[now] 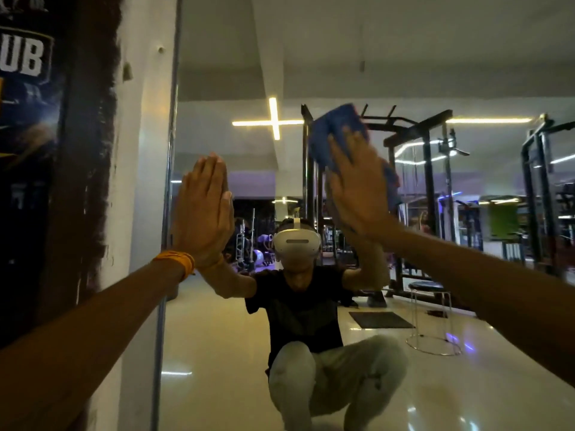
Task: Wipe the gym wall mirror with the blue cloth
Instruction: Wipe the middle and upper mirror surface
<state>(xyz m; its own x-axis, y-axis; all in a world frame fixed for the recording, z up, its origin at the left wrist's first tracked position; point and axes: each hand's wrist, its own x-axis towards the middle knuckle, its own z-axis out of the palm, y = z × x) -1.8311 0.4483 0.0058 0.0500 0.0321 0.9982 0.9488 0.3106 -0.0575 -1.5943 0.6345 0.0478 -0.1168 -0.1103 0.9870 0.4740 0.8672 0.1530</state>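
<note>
The wall mirror (466, 73) fills the view from its left edge strip rightward and reflects the gym and me crouching with a headset on. My right hand (357, 188) lies flat with straight fingers on the blue cloth (337, 132), pressing it against the glass high up, right of centre. Part of the cloth hangs out past my fingertips and beside my palm. My left hand (202, 213), with an orange band at the wrist, rests flat on the glass near the mirror's left edge, fingers straight and together, holding nothing.
A white pillar (137, 181) and a dark poster (28, 119) stand left of the mirror's metal edge strip (165, 275). In the reflection are black weight racks, a round stool, a floor mat and a glossy floor.
</note>
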